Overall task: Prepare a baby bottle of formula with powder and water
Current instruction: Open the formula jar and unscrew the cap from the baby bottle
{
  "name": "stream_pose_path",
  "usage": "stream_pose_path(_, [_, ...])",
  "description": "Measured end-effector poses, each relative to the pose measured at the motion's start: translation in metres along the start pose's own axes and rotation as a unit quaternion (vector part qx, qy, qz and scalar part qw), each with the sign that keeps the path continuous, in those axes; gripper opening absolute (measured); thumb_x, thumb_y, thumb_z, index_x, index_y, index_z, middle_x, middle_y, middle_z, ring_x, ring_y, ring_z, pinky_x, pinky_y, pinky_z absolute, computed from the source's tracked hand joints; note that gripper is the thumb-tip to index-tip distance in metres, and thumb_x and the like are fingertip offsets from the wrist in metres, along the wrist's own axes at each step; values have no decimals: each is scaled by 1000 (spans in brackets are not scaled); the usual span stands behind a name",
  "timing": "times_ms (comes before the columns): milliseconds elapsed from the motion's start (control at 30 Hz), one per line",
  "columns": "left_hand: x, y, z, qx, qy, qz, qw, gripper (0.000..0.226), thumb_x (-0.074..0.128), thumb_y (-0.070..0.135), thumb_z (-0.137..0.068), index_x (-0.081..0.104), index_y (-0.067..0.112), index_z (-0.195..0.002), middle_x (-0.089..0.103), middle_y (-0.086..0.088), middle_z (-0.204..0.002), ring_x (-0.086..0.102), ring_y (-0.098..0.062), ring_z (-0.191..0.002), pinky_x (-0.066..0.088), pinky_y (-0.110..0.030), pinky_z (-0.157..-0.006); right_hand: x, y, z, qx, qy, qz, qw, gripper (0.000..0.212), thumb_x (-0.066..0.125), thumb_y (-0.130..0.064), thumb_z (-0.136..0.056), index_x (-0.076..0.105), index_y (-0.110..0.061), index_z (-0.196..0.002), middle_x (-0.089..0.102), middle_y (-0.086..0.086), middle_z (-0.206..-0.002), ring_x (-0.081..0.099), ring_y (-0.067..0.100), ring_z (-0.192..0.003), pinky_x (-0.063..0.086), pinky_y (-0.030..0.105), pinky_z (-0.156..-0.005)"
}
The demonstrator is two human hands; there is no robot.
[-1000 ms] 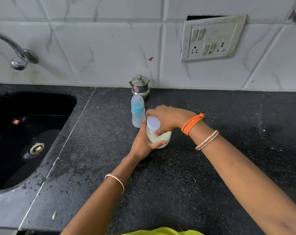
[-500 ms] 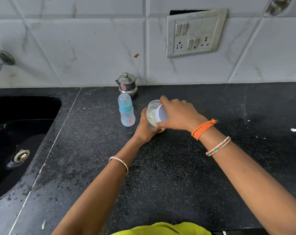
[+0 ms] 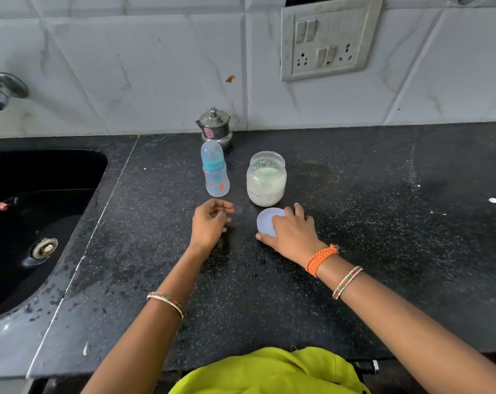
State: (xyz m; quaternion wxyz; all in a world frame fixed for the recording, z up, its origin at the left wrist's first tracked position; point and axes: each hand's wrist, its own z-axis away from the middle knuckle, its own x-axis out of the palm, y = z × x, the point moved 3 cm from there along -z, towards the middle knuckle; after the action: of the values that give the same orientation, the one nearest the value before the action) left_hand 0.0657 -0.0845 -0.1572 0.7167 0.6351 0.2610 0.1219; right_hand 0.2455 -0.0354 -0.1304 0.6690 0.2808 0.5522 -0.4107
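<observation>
A clear jar (image 3: 266, 180) of pale formula powder stands open on the black counter (image 3: 354, 223). Its white lid (image 3: 266, 221) lies flat on the counter just in front of the jar, with my right hand (image 3: 290, 233) resting on it, fingers curled over its right side. A small baby bottle (image 3: 214, 170) with a blue collar and clear cap stands upright left of the jar. My left hand (image 3: 209, 223) hovers in front of the bottle, fingers loosely curled, holding nothing.
A small steel pot (image 3: 216, 127) with a lid stands by the tiled wall behind the bottle. A black sink (image 3: 39, 223) fills the left, with a tap (image 3: 0, 91) above it. A switch panel (image 3: 326, 41) is on the wall.
My right hand took the lid off the jar and lowered it onto the counter in front. My left hand let go of the jar and drew back.
</observation>
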Motion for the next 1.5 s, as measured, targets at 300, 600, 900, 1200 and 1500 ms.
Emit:
stream_pose_path(300, [-27,22,-16,49,156,33,986,26,54,-1,-80,57,18,-97,65,2,-97,59,-10,-78,55,-38,-76,-98,-37,-7,-98,134,-135,977,26,56,-43,-86,58,-17,-88,58,-1,-84,59,24,-81,35,28,-57])
stream_pose_path(600, [-31,30,-70,61,6,-50,997,80,77,17,-76,29,11,-141,44,-6,-140,43,-19,-128,37,-38,-106,-128,-108,-105,-157,67,-129,977,60,61,-32,-86,34,-16,-137,45,18,-133,50,38,-117,47,43,-92])
stream_pose_path(900, [-43,11,-37,103,33,15,994,36,80,30,-63,63,40,-94,71,16,-87,64,2,-81,50,-15,-71,-100,-135,-86,-220,42,-71,972,26,61,-18,-85,52,-10,-108,56,16,-112,57,34,-102,41,35,-70])
stream_pose_path(1200, [-54,6,-21,26,-98,108,989,33,79,15,-73,67,24,-103,74,8,-96,67,-5,-91,52,-18,-71,-125,-130,-72,-379,-102,-39,919,38,67,-1,-72,58,-18,-105,58,1,-100,54,19,-90,47,34,-72])
stream_pose_path(1500, [-72,-6,-2,23,-72,154,985,41,72,9,-78,60,19,-116,73,10,-101,65,-6,-98,50,-17,-80,-126,-110,-107,-263,5,-306,915,33,67,-23,-83,46,-17,-108,56,7,-109,57,22,-90,51,33,-74])
